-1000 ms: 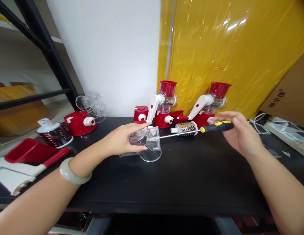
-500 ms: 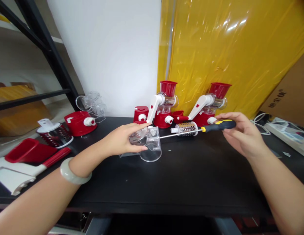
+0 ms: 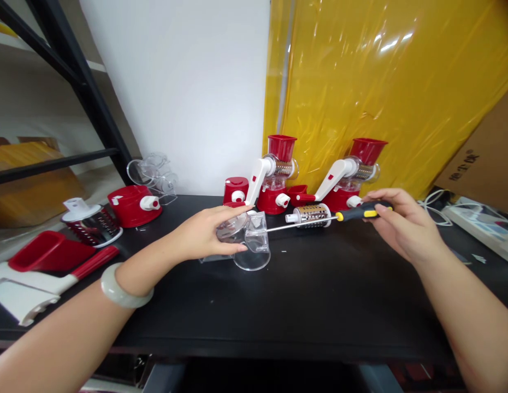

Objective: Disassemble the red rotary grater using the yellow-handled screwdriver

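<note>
My left hand [image 3: 211, 232] is closed around a clear plastic grater housing [image 3: 254, 254] that lies on its side on the black table [image 3: 303, 305]. A pale bangle [image 3: 125, 292] circles the left wrist. In my right hand [image 3: 401, 224] is a long screwdriver [image 3: 352, 214] with a black and yellow handle, pinched between thumb and fingers. Its shaft runs level to the left, and the tip meets the right side of the housing. Behind the shaft lies a metal grating drum [image 3: 313, 214] with a white end.
Two assembled red and white rotary graters [image 3: 282, 169] stand at the back, a small red base [image 3: 236, 190] beside them. To the left are another red base [image 3: 133, 206], a clear housing [image 3: 153, 174], a grating drum [image 3: 92, 225] and a red hopper [image 3: 49, 252]. A power strip [image 3: 483, 224] sits right.
The right thumb and fingers have shifted on the screwdriver handle, which has turned a little. My left hand and the clear housing stay in place.
</note>
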